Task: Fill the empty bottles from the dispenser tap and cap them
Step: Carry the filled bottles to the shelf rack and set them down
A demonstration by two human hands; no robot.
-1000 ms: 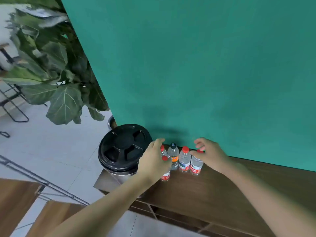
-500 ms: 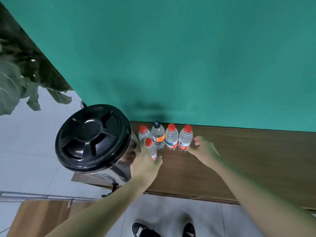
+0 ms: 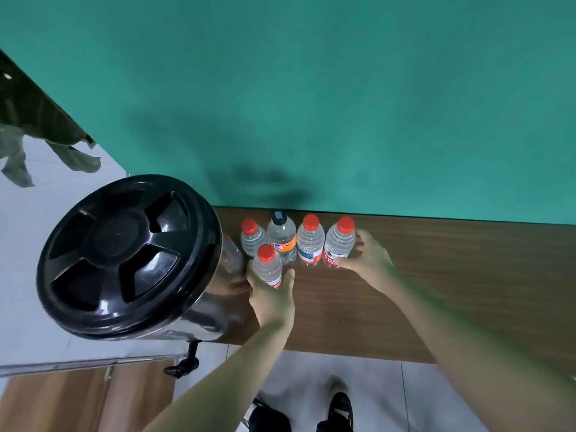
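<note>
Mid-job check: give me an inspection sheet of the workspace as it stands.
Surface: brown wooden counter.
Job's things: five capped bottles; front bottle, rightmost bottle, blue-capped bottle; dispenser at the counter's left end, tap over the floor.
Clutter: nothing seen.
Grippers: left hand grips front bottle; right hand holds rightmost bottle.
Cables: nothing seen.
Surroundings: green backdrop, plant leaves, tiled floor.

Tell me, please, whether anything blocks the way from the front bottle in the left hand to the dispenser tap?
Nothing visible does. The left hand grips the front bottle beside the dispenser; the tap hangs off the counter edge below, with open floor around it.
</note>
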